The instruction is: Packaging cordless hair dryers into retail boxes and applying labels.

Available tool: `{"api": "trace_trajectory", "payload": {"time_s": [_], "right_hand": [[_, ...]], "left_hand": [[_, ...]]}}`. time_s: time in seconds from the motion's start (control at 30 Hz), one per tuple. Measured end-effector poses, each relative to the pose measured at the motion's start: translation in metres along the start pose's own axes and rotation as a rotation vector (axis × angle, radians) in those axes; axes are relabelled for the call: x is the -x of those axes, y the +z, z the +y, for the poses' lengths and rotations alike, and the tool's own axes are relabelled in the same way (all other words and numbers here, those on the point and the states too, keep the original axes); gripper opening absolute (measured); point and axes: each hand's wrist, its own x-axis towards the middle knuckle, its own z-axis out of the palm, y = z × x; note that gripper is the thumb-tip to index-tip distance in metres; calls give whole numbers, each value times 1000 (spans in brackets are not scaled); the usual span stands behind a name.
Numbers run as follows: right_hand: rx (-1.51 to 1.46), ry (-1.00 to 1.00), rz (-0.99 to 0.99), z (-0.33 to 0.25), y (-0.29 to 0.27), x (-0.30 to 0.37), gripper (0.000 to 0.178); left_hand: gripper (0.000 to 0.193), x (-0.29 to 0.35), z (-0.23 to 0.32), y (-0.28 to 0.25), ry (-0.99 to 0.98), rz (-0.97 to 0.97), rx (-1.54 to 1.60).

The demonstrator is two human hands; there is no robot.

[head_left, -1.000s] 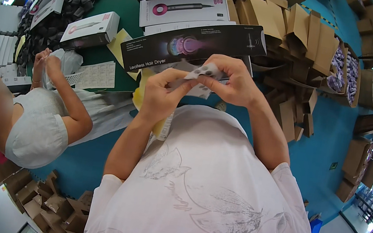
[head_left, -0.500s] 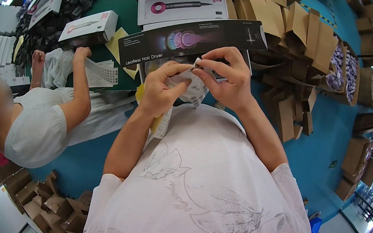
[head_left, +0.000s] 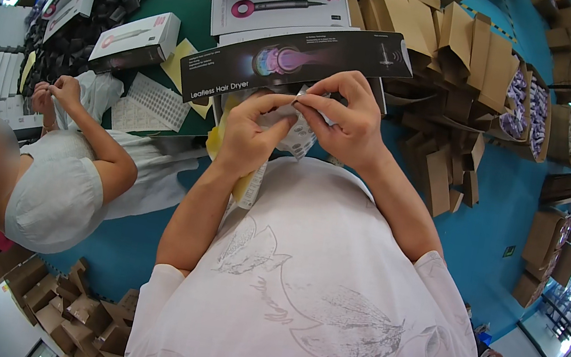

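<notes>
My left hand pinches a sheet of small round grey stickers in front of my chest. Thumb and fingertips of my right hand are pressed together at the sheet's upper edge, meeting the left fingertips. Whether a loosened sticker sits between the right fingertips is too small to make out. Below the left wrist hangs another part of white-and-yellow sheet. Just beyond both hands lies a black hair dryer box, its long printed side facing me.
More hair dryer boxes are stacked behind. At left, a co-worker sits by sticker sheets, a white box and a heap of black parts. Open cardboard cartons crowd the right over a blue floor.
My fingertips have drawn slightly closer together at the sheet's edge. The co-worker's hands have moved left, off the sticker sheets, and come together.
</notes>
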Motion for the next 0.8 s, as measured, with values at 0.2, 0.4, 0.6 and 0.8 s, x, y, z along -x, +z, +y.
{"api": "trace_trajectory", "payload": {"time_s": [0.2,0.4,0.6,0.8], "right_hand": [[4,-43,35,2,3,2,26],[-248,22,-199,14,-31,-5,22],[5,-43,-306,38,-65,-5,20],[32,3,-269,41,-50,3,18]], "left_hand": [[30,0,4,2,-84,6,68],[18,-4,-12,-22,-202,95,-73],[23,-21,-6,-41,-19,-66,-517],[30,-45,25,9,-141,-570,-1090]]}}
